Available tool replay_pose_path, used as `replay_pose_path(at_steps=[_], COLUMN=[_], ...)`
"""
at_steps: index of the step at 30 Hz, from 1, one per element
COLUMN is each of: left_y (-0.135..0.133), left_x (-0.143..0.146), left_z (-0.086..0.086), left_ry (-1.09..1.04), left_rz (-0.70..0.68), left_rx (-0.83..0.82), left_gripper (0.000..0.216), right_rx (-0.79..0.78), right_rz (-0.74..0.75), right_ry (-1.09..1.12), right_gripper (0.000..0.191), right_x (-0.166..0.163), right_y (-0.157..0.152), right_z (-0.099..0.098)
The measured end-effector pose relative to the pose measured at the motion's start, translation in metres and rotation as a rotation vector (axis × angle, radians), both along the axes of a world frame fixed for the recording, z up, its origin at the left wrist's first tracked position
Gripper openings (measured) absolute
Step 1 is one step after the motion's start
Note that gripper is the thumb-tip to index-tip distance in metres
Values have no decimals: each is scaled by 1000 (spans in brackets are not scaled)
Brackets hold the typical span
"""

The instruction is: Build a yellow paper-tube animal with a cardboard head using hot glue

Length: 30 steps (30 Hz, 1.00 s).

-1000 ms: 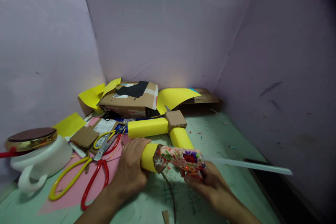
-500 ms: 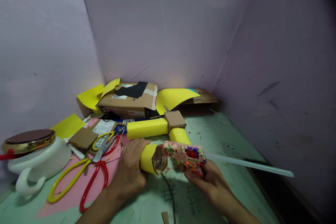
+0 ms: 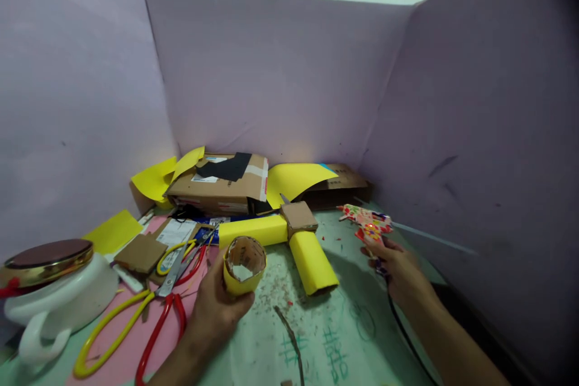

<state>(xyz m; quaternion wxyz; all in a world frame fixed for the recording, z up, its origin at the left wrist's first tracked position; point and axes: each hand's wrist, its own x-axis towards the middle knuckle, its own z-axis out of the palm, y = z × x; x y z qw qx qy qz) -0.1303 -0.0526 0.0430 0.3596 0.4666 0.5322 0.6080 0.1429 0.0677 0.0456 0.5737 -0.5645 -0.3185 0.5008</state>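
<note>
My left hand [image 3: 217, 307] is wrapped round a yellow paper-covered cardboard tube [image 3: 242, 286], its open end tilted up so the brown inside shows. In my right hand [image 3: 398, 268] is a flower-patterned glue gun [image 3: 368, 222], nozzle toward the left, with a long pale glue stick [image 3: 434, 237] out of its back and a black cord below. Between the hands lies a second yellow tube [image 3: 314, 262], its far end against a small cardboard block [image 3: 298, 217]. Another yellow piece [image 3: 253, 230] runs left from that block.
Scissors with yellow and red handles [image 3: 167, 280] lie on pink paper at left, beside a cardboard square [image 3: 140, 253]. A white lidded cup [image 3: 63, 295] stands far left. Cardboard boxes [image 3: 217, 187] and yellow sheets [image 3: 296, 181] line the back wall. A twig [image 3: 292, 338] lies in front.
My right hand has carried the glue gun away from the tube, to the right and farther back. My left hand has turned the tube's open end upward. The view has tipped up.
</note>
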Motion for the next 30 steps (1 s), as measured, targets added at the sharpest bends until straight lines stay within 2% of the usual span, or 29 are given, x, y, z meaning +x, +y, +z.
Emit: replay_pose_path(at_steps=[2, 5, 8, 11, 15, 19, 22, 24, 27, 30], left_y=[-3, -8, -9, -7, -3, 6, 11, 8, 2, -1], left_x=[3, 8, 11, 13, 10, -1, -5, -4, 2, 4], left_z=[0, 0, -1, -5, -14, -22, -23, -22, -19, -17], left_ry=[-74, -155, -195, -245, -243, -234, -234, -234, -286, -366], left_rz=[25, 69, 61, 9, -44, -85, -127, -129, -162, -237], left_rx=[-11, -52, -56, -4, 2, -55, -99, -104, -130, -193], left_gripper=[52, 54, 56, 57, 61, 68, 67, 66, 70, 75], right_rx=[-53, -140, -201, -208, -160, -51, 90, 183, 284, 312], right_rz=[-11, 6, 57, 132, 169, 102, -2, -16, 54, 125], right_ry=[-6, -10, -32, -58, -118, -213, -264, -258, -200, -166], right_gripper=[7, 8, 18, 26, 23, 10, 41, 55, 58, 58], right_x=[4, 0, -11, -22, -33, -40, -41, -41, -42, -46], right_y=[20, 46, 64, 74, 77, 60, 36, 16, -12, -35], right_z=[-5, -18, -29, -33, -32, -28, -21, -15, -3, 8])
